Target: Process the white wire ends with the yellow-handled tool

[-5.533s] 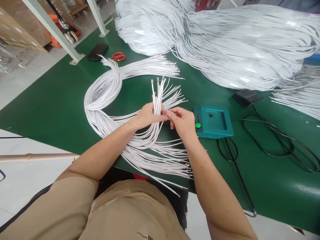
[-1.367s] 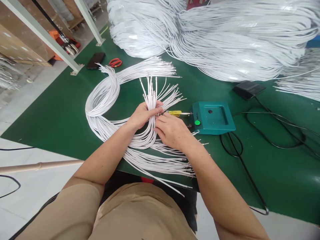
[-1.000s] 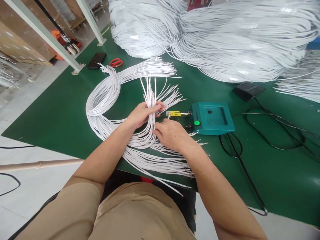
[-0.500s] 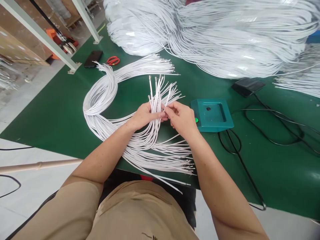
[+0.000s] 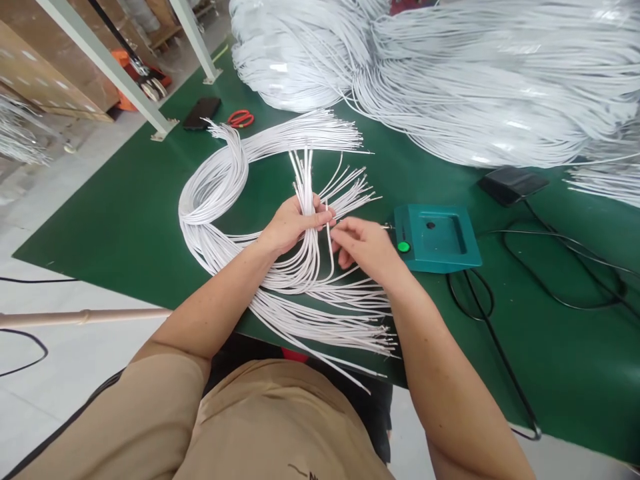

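My left hand (image 5: 293, 225) is closed around a bundle of white wires (image 5: 303, 183), whose ends point up and away from me. A single white wire (image 5: 329, 240) stands apart on the right of this bundle, its upper end by my left thumb. Close to that wire is my right hand (image 5: 363, 248), with its fingers curled and the thumb near the index finger; whatever lies between the fingertips is too small to make out. Beneath both forearms spreads a larger looped hank of white wires (image 5: 200, 200), with loose ends fanned out on the green table (image 5: 100, 220).
A teal device with a green button (image 5: 437, 237) stands right of my right hand. Black cables (image 5: 565, 267) run behind it to a black block (image 5: 513, 185). Large heaps of white wire (image 5: 475, 93) fill the back. Red-handled scissors (image 5: 241, 119) and a dark flat object (image 5: 202, 113) lie at the far left.
My right hand has drawn down and slightly away from the bundle. One wire now stands separate between the hands. The view has shifted a little left, so the table appears further right.
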`<state>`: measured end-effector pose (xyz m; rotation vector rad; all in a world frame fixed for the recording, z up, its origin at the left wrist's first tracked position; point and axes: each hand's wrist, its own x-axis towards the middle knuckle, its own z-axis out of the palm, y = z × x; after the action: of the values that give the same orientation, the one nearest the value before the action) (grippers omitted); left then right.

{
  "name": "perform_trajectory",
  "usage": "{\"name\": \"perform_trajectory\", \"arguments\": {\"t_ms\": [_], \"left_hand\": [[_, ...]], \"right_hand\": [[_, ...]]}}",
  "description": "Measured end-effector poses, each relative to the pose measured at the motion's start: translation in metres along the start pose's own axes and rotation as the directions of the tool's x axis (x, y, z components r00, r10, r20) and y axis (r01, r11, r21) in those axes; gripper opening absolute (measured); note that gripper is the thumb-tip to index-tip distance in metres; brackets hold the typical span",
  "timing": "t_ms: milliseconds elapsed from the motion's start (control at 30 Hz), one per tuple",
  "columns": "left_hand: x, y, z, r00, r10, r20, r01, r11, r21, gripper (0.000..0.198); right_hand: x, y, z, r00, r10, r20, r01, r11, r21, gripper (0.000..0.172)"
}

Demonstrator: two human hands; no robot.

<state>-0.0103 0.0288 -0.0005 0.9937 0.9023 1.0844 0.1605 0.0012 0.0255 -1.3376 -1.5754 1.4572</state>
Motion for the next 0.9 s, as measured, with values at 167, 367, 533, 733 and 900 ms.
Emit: {"name": "perform_trajectory", "arguments": {"t_ms": [167, 367, 533, 733, 900], "left_hand": [[-0.003, -0.004, 0.004, 0.996, 0.093, -0.008, -0.088, 0.959, 0.269, 0.049], [-0.008, -0.002, 0.010, 0.987, 0.160, -0.002, -0.140, 0.868, 0.477, 0.050], [-0.008, -0.002, 0.011, 0.992, 0.123, 0.033, -0.125, 0.894, 0.430, 0.048], [-0.008, -0.007, 0.011, 0.994, 0.029, 0.102, -0.051, 0.974, 0.220, 0.044], [-0.008, -0.006, 0.015, 0.997, 0.028, 0.069, -0.039, 0.986, 0.163, 0.046]], "right_hand": [[0.004, 0.001, -0.007, 0.960, -0.151, -0.235, 0.157, 0.988, 0.006, 0.023], [0.004, 0.001, -0.003, 0.959, -0.126, -0.254, 0.137, 0.990, 0.026, 0.030], [0.002, -0.002, -0.004, 0.962, -0.070, -0.264, 0.106, 0.986, 0.125, 0.020], [0.004, 0.001, -0.003, 0.988, 0.051, -0.148, 0.016, 0.909, 0.418, 0.015], [0.004, -0.002, -0.001, 0.985, 0.066, -0.161, 0.016, 0.887, 0.462, 0.012]]}}
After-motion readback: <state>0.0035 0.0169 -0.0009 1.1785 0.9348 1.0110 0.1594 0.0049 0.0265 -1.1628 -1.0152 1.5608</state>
